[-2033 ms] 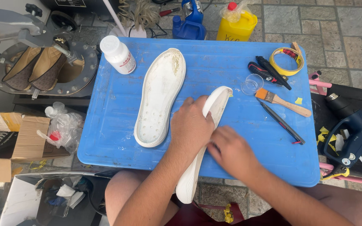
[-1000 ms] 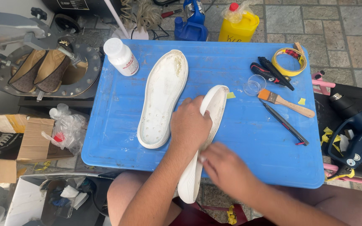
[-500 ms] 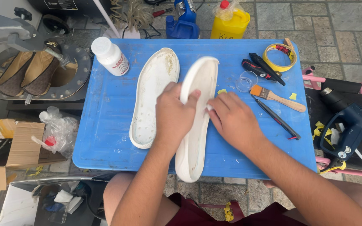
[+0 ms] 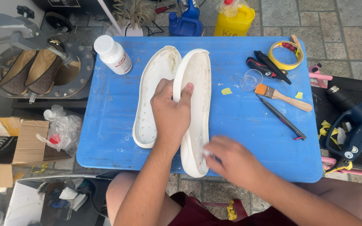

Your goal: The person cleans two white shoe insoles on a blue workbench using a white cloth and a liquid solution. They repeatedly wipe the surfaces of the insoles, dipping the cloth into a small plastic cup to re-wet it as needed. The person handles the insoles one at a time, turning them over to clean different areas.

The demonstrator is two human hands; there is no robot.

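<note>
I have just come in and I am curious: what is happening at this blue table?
A person works on a white shoe sole on the blue table. The left hand grips its edge; the right hand presses near its lower end. A second sole lies beside it, a brush further right.

My left hand (image 4: 171,115) covers the middle of the sole (image 4: 195,113), and my right hand (image 4: 231,161) blurs over its near end, hiding whatever it holds. The yellow bottle (image 4: 234,21) is cut off at the top edge.
</note>
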